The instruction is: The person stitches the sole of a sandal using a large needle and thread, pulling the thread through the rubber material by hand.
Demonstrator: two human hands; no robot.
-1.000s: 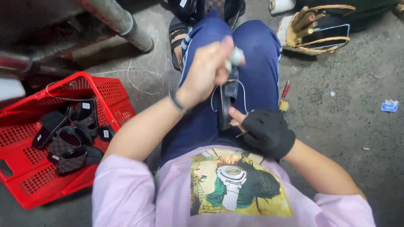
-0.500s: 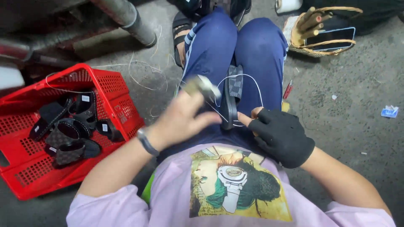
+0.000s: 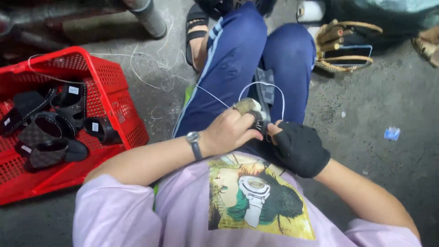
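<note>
The left hand [image 3: 228, 130], bare with a wristwatch, has its grip closed around a small worn tool [image 3: 247, 106] at the picture's centre, over the lap. Just at its 3 o'clock the right hand [image 3: 299, 146], in a black fingerless glove, has its grip pinched on a dark checked sandal strap [image 3: 264, 93] lying between the knees. A white thread [image 3: 260, 84] loops above both. At 9 o'clock a red basket [image 3: 114, 87] on the floor holds dark sandals [image 3: 50, 137].
</note>
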